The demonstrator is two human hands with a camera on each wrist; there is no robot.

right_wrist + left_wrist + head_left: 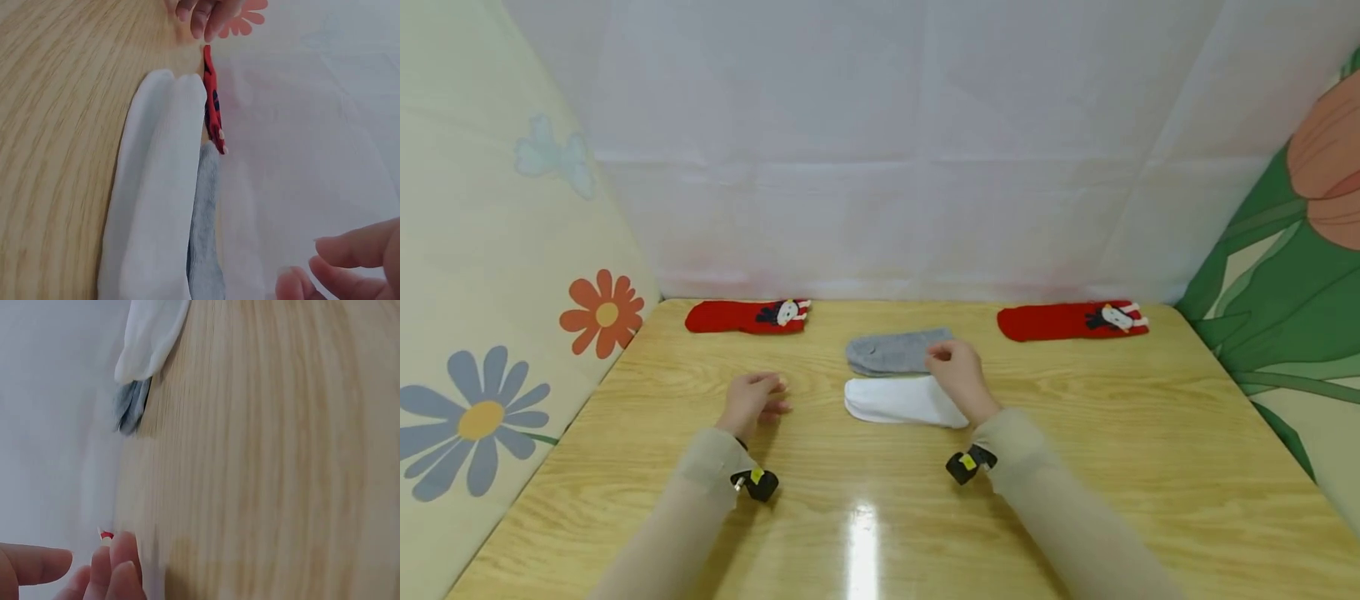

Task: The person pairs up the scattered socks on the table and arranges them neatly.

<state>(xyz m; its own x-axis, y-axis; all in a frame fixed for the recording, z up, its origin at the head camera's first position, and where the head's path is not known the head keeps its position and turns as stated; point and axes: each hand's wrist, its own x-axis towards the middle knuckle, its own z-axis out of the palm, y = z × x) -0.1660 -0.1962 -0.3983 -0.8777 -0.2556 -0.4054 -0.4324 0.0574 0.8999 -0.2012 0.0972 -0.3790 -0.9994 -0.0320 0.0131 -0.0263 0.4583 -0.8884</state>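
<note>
2 sleeves cut off; left hand loose, empty; right hand likewise, hiding end of grey sock.

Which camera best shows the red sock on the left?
The head view: the red sock lies whole, uncovered. The right wrist view shows it nearly edge-on; the left wrist view, a red scrap past the left hand.

Front sock before middle sock, left sock and right sock farthest back
</note>
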